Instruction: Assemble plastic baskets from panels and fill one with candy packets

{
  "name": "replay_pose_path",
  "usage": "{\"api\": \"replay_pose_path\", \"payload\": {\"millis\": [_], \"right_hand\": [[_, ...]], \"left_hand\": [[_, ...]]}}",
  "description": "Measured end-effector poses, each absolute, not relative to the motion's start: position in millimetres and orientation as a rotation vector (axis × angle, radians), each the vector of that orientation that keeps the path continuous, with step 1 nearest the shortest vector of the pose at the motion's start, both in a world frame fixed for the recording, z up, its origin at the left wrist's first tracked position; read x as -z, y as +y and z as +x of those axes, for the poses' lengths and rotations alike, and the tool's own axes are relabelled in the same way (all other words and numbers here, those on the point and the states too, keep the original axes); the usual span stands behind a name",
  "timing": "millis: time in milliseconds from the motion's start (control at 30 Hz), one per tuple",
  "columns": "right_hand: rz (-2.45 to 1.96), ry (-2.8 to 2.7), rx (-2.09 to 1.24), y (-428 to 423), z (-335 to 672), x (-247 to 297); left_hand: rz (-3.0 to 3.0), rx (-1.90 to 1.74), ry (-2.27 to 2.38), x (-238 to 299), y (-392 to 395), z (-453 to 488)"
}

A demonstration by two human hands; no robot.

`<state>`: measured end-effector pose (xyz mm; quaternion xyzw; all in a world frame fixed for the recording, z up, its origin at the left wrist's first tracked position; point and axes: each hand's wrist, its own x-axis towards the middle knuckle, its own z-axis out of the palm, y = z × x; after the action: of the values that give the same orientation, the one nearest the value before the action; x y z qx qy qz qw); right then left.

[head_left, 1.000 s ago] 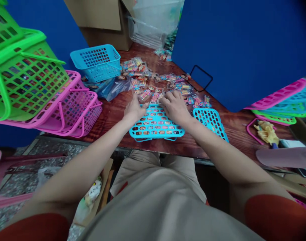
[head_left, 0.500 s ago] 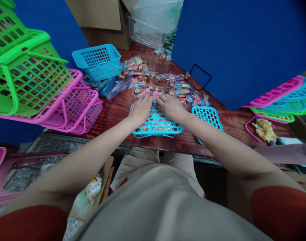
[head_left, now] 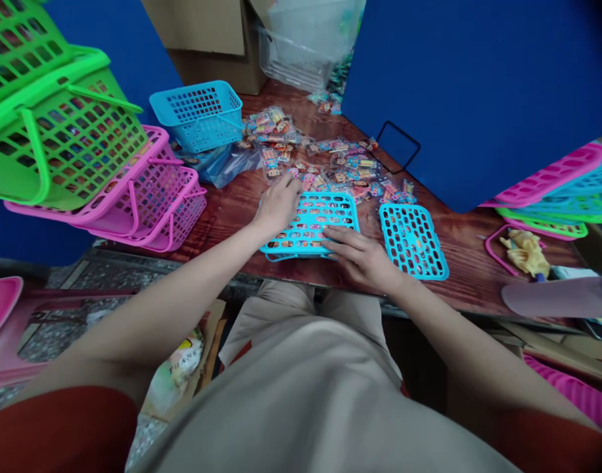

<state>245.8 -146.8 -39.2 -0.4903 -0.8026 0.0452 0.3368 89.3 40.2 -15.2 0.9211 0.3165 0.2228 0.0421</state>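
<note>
A light-blue plastic basket (head_left: 325,203) with a perforated top stands on the table's front part, and small colourful packs show through its holes. My left hand (head_left: 278,205) is at its far left corner, fingers bent over the rim and gripping there. On the near right part of the top lies my right hand (head_left: 363,257), its fingers stretched out flat and holding nothing. To the right of that hand lies another light-blue perforated panel (head_left: 413,240). Just beyond the basket, several small clear packs (head_left: 353,174) with printed cartoon figures are spread out.
Filled green baskets (head_left: 94,131) and pink baskets (head_left: 156,190) are stacked on the left. A blue basket (head_left: 202,125) stands behind them by a plastic bag (head_left: 232,164). Stacked perforated panels (head_left: 567,180), a pink handle (head_left: 498,253) and a black wire frame (head_left: 399,144) are on the right.
My right hand has moved from the basket's far edge back to the near right part of its top. My left hand stays at the far left corner. The camera view has shifted slightly.
</note>
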Motion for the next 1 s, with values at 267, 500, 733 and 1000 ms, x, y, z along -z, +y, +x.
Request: {"api": "replay_pose_path", "payload": {"millis": [267, 500, 733, 1000], "right_hand": [[-1.359, -2.174, -0.097, -149, 250, 43], [-1.427, -2.33, 0.045, -152, 253, 49], [-1.453, -2.378, 0.18, -156, 252, 54], [-1.465, -2.427, 0.221, -160, 246, 51]], "left_hand": [[2.769, -0.685, 0.361, 7, 18, 43], [2.919, -0.479, 0.078, 29, 12, -2], [2.922, -0.672, 0.097, 43, 14, 2], [2.979, -0.647, 0.128, 46, 12, -2]]}}
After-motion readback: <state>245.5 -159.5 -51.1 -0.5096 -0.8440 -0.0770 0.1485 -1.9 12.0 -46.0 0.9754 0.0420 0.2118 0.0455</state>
